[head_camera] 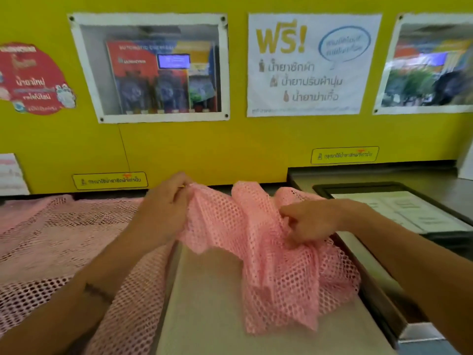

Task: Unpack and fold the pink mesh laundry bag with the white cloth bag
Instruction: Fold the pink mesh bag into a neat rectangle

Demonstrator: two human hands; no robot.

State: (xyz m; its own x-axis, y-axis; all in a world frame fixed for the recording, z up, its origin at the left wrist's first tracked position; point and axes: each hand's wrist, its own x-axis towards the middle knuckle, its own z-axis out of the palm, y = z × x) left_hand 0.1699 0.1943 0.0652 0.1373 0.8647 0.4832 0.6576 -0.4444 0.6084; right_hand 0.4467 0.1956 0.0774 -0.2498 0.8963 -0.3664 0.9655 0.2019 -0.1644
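Both hands gripped the crumpled pink mesh laundry bag [268,252] above the grey counter [204,303]: left hand [163,208] pinching its far edge, right hand [312,221] with fingers [289,213] curled into its folds.

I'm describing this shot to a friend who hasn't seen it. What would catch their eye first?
A crumpled pink mesh bag sits centre frame, gripped at its top by the left hand and further right by the right hand. Behind it rises a bright yellow wall with posters, and more pink mesh lies spread flat at left.
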